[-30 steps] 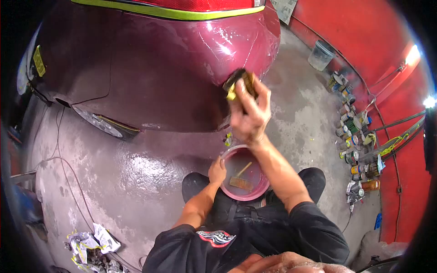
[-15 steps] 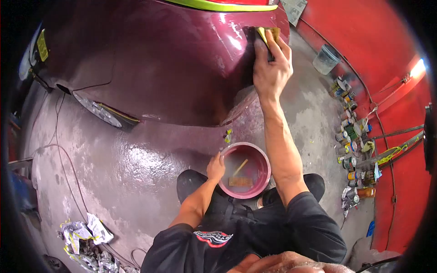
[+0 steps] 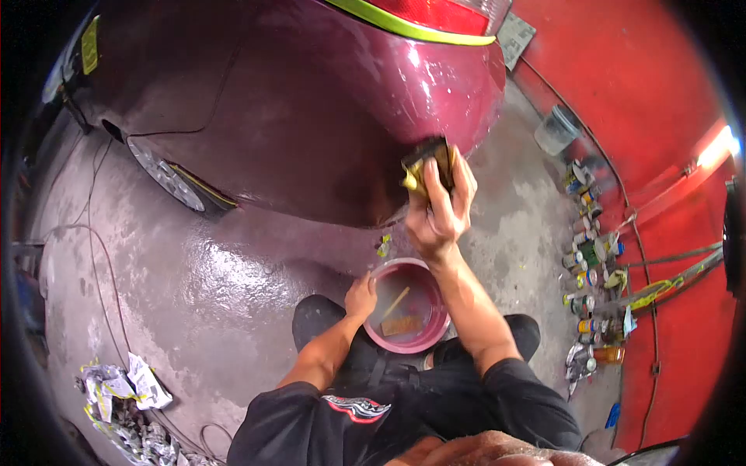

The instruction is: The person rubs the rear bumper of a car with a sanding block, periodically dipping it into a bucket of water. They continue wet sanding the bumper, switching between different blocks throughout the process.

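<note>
Yellow sanding pad point(image 3: 427, 166), soft, light, probably slick, lies against the bumper's point(image 3: 326, 132) lower corner, my right hand point(image 3: 437, 211) clamped around its edges; my left hand point(image 3: 360, 297) grips the basin point(image 3: 390, 344) rim below the bumper.

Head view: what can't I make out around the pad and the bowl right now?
All in the head view.
Pad: its working face, hidden against the car panel and under the right hand.
Bowl: items inside blurred under murky water.
Left hand: grip on the rim unclear, too small.
Cans by the wall: labels too small.
</note>
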{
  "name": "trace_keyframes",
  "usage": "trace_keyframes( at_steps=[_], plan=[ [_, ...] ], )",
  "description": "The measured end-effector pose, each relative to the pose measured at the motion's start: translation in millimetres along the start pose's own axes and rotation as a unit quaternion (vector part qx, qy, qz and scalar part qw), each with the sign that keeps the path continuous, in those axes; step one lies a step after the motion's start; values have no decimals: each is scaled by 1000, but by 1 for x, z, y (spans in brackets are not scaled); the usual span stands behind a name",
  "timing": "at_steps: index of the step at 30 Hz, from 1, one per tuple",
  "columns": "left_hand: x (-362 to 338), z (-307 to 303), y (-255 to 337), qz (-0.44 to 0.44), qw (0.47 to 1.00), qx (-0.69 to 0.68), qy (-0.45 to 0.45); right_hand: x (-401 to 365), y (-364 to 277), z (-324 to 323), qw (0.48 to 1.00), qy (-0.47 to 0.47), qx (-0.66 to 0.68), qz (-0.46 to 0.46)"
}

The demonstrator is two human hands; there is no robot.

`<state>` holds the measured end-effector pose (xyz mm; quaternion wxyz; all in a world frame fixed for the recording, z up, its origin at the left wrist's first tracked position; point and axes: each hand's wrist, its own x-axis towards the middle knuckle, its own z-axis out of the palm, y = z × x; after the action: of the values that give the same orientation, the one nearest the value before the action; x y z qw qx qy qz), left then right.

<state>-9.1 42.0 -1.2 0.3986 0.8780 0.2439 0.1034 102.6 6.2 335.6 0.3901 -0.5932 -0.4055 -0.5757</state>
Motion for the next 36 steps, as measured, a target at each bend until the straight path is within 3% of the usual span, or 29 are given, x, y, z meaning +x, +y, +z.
trace_keyframes(
  at_steps=[1,4,9,11,13,16,18,21,23,24,25,27,28,29,31,33,34,35,36],
  plan=[
    [-5,1,-7,8,1000,3,-7,15,-2,2,1000,-11,-10,8],
    [-6,2,-7,4,1000,-3,-4,73,-14,13,988,-34,25,146],
    [-3,4,-5,11,1000,5,-9,0,-17,-9,996,-15,12,82],
    [-5,1,-6,6,1000,10,-15,37,27,-9,984,-35,-47,167],
    [-6,-1,-4,16,1000,2,-3,68,103,2,930,-94,-91,344],
    [-1,4,-7,26,1000,-1,12,65,113,6,938,-51,-98,329],
    [-5,6,-10,32,999,1,13,33,35,-6,968,-3,-85,237],
    [-13,10,-12,26,1000,12,6,17,3,-13,982,13,-10,188],
    [4,6,-5,32,999,16,19,27,56,-10,959,-4,-59,278],
    [-2,4,-4,30,999,13,17,32,82,-4,930,25,-45,364],
    [-4,2,-5,31,999,11,14,34,82,3,924,56,-49,374],
    [-2,3,-4,39,999,12,19,21,48,-5,945,34,-53,321],
    [-3,4,-5,39,999,12,25,8,11,-3,970,47,-88,223],
    [5,3,-1,41,999,15,26,7,-45,6,895,146,175,384],
    [-4,0,-3,22,1000,19,-10,-8,-26,-5,980,49,2,193],
    [2,-3,1,26,1000,17,-1,1,17,-7,971,39,-94,217],
    [-4,-2,0,19,1000,13,-1,14,46,-9,947,47,-28,316],
    [-10,-2,-5,18,1000,16,-6,16,80,-11,915,2,-61,398],
    [-7,2,-7,39,999,6,13,18,77,-10,913,25,-49,405]
  ],
)
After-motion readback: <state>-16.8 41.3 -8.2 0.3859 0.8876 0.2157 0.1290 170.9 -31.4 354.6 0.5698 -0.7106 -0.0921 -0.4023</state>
